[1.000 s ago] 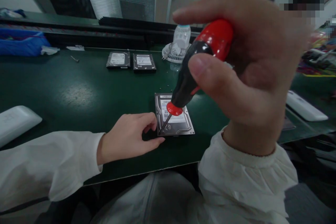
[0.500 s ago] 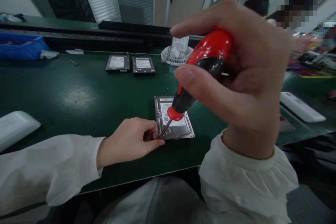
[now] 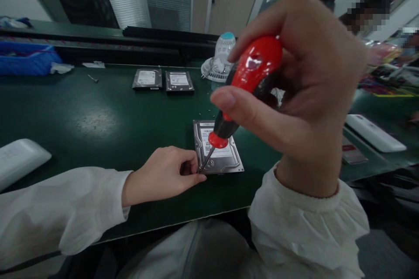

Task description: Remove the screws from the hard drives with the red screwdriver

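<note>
The right hand point(image 3: 314, 83) is closed around the red and black screwdriver point(image 3: 258, 65), whose tip is at the near left corner of the hard drive point(image 3: 223, 159). This drive lies flat on the green table point(image 3: 147, 117), and the left hand point(image 3: 165, 172) grips the same corner with thumb and bent fingers.

The tip of the screwdriver point(image 3: 258, 63) is lost at the near left corner of the hard drive point(image 3: 225, 165), where the left hand point(image 3: 165, 174) curls, its grip unclear. The right hand point(image 3: 317, 83) covers part of the screwdriver, which blocks some of the label point(image 3: 224, 152), its small print unreadable. The left edge cuts off a white device point(image 3: 24, 159) and a blue bin point(image 3: 28, 62).
</note>
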### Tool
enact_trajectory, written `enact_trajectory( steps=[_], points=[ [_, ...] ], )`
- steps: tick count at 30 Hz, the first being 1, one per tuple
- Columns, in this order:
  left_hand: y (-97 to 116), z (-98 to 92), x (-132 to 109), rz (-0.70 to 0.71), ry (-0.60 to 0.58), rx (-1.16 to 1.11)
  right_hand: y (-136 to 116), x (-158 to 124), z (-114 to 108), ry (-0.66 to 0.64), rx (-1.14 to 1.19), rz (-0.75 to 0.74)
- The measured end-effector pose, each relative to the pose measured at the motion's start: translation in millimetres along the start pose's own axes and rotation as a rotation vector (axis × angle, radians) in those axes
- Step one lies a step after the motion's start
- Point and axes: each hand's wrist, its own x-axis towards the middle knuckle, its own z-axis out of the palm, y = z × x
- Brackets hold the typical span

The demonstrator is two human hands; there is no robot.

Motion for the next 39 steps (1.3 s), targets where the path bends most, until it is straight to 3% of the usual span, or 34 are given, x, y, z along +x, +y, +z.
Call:
enact_trajectory(
  steps=[6,12,18,24,28,34,39],
  points=[
    [-1,0.6,-1,0.016,0.003,0.003,3,-2,-6,-0.044,0.135,-0.093],
    [-3,1.4,0,0.024,0.008,0.010,1,-1,-2,-0.023,0.063,-0.011],
    [-1,1.5,0,0.023,0.017,0.019,1,-2,-2,-0.015,0.201,-0.103],
    [0,0.8,-1,0.011,0.008,0.005,7,0,6,0.137,0.121,-0.141],
    [-1,-0.3,-1,0.029,0.009,0.002,1,-2,4,0.052,0.144,-0.077],
    [-1,0.1,-1,0.027,0.008,0.007,1,0,2,0.035,0.054,0.015],
    [-1,0.0,-1,0.010,-0.009,0.012,16,1,11,0.152,0.188,-0.131]
  ],
)
